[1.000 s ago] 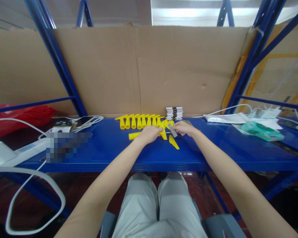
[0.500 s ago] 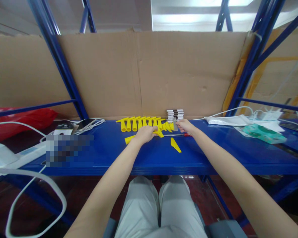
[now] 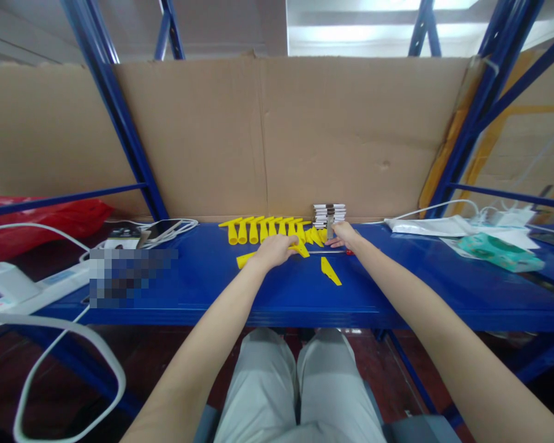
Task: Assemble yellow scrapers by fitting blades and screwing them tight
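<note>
My left hand (image 3: 276,251), fingers closed, grips a yellow plastic piece (image 3: 301,248) with a slanted end. My right hand (image 3: 344,235) pinches a flat grey metal plate (image 3: 330,227) held upright in front of a stack of white and brown small packs (image 3: 322,210). Just below the hands lies a screwdriver, its red handle (image 3: 349,251) partly behind my right wrist. Nearer me rests a loose yellow wedge-shaped piece (image 3: 331,271). A yellow tube (image 3: 244,260) shows beside my left wrist, partly hidden. Behind, several yellow tubular handles (image 3: 253,232) stand in a row, with small yellow pieces (image 3: 314,236) at its right.
A tall cardboard panel (image 3: 189,135) backs the blue shelf (image 3: 286,298). On the left are a white power strip (image 3: 37,292), cables and a red plastic bag (image 3: 37,224). On the right lie a green packet (image 3: 501,251) and white packaging (image 3: 427,226).
The view has shifted slightly, so everything sits a little further right. Both hands keep their holds; the fingers of my right hand look a little more spread below the metal plate.
</note>
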Motion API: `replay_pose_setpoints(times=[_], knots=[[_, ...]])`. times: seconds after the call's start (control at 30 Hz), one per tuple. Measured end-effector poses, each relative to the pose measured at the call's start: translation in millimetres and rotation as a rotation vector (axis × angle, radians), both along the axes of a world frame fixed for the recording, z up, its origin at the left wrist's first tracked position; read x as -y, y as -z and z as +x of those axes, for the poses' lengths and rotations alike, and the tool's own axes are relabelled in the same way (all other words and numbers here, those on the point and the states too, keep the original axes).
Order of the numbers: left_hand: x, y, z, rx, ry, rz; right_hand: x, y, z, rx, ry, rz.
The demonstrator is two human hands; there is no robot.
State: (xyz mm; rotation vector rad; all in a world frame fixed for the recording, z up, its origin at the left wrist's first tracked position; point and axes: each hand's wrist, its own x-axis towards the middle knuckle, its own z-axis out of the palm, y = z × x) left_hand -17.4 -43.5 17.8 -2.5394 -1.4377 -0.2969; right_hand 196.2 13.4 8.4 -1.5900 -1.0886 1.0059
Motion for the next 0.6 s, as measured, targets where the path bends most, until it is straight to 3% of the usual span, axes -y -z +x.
replay_pose_setpoints(times=[0.2,0.3,0.43,0.6], knots=[[-0.3,1.6,0.3,0.013,0.021,-0.005,5.1,-3.7,11.7,0.096,0.079,0.22],[-1.2,3.9,1.0,0.016,0.035,-0.001,11.7,-10.3,18.5,0.015,0.057,0.291],[-2.3,6.6,1.9,0.03,0.066,0.004,25.4,-15.9,17.3,-0.136,-0.266,0.172],[-2.3,6.4,2.3,0.05,0.058,0.007,37.2,-12.1,-0.7,-0.018,-0.532,0.065]])
